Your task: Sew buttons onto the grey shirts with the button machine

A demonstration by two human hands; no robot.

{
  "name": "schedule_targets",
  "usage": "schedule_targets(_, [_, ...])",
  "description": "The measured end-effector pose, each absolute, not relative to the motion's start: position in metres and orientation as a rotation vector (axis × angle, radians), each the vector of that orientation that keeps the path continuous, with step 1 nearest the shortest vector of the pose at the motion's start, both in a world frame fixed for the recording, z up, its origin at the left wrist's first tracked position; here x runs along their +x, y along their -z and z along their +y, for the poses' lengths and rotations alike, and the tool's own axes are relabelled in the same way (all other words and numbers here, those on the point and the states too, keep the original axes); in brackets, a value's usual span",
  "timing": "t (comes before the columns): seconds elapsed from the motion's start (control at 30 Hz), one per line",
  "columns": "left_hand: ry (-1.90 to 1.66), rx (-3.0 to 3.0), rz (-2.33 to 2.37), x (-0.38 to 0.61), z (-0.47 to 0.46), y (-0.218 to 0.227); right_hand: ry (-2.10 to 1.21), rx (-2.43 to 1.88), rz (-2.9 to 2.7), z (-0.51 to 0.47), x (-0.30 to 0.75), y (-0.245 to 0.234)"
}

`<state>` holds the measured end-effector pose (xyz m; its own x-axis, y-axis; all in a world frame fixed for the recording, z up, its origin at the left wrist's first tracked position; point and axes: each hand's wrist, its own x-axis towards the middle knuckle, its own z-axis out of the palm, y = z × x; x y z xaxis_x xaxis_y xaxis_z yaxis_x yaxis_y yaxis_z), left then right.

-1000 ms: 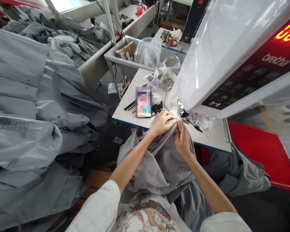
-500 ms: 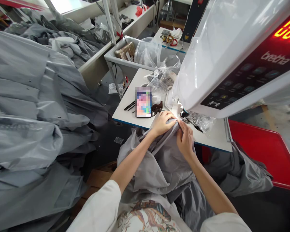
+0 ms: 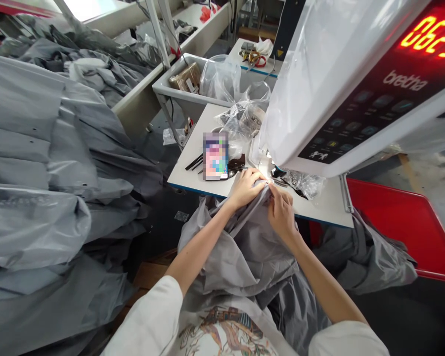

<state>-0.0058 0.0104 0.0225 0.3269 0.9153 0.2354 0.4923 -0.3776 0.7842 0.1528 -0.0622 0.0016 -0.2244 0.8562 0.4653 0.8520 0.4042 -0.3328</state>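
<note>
Grey fabric (image 3: pixel 241 252) drapes over my lap and rises to the front edge of the white worktable (image 3: pixel 193 170). Its upper edge is pinched in my left hand (image 3: pixel 247 188), fingers pointing right under the lit head of a white machine (image 3: pixel 300 113). Close on the right, my right hand (image 3: pixel 282 210) grips the same edge between thumb and fingers. The fingertips of both hands nearly meet at the bright spot below the machine. What lies exactly between them is too small to make out.
A phone (image 3: pixel 215 155) stands on the table left of my hands, beside dark sticks (image 3: pixel 195 162). Clear plastic bags (image 3: pixel 241 121) lie behind it. A grey bin (image 3: pixel 170 89) is farther back. Grey fabric heaps (image 3: pixel 33 148) fill the left; a red surface (image 3: pixel 393 217) is at right.
The view has shifted slightly, so the machine and table appear a little farther left. Both hands keep their hold on the fabric edge, with only small finger movement.
</note>
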Motion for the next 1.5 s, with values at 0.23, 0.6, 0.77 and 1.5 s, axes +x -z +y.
schedule_targets(0.23, [-0.959, 2.115, 1.178, -0.009, 0.01, -0.013, -0.024, -1.337, -2.097, -0.065, 0.153, -0.003])
schedule_targets(0.6, [-1.009, 2.139, 1.143, -0.01, 0.011, -0.012, 0.207, -1.545, -1.856, -0.043, 0.192, -0.034])
schedule_targets(0.77, [-1.0, 2.136, 1.155, -0.009, 0.011, -0.011, 0.102, -1.898, -2.153, -0.006, 0.221, -0.058])
schedule_targets(1.5, [-0.98, 2.122, 1.168, -0.009, 0.011, -0.014, 0.172, -2.158, -2.316, 0.023, 0.218, -0.056])
